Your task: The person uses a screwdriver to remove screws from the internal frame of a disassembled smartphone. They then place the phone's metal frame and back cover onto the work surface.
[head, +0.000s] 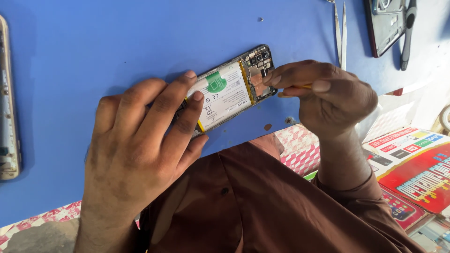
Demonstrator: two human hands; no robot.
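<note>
Item: opened smartphone (232, 89), back cover off, lying flat on the blue work mat (93, 56) at centre frame, tilted with its camera end toward the upper right. White battery (222, 91) with a green label fills most of the body; bare circuit board (258, 63) at the upper end.

Left hand (136, 150): lower left of centre, fingers spread and pressed down on the lower half of the phone, index and middle fingertips on the battery. Pinning rather than gripping; not closed around anything.

Right hand (323, 96): right of centre, pinched shut on a thin yellow-orange tool (300, 87), its tip hidden by the fingers at the board end.

Handling, as judged: light, rigid frame, but fragile while open. The board and its connectors look delicate, and the battery should not be bent or pierced. Best held by the long side edges of the frame, or steadied with flat fingers as here. The mat seems to keep it from sliding.

Nearby: metal tweezers (341, 33) at upper centre-right; another phone part, dark (386, 23), in the upper right corner; a pale phone frame (7, 98) at the left edge; printed cartons (412, 164) at lower right.
</note>
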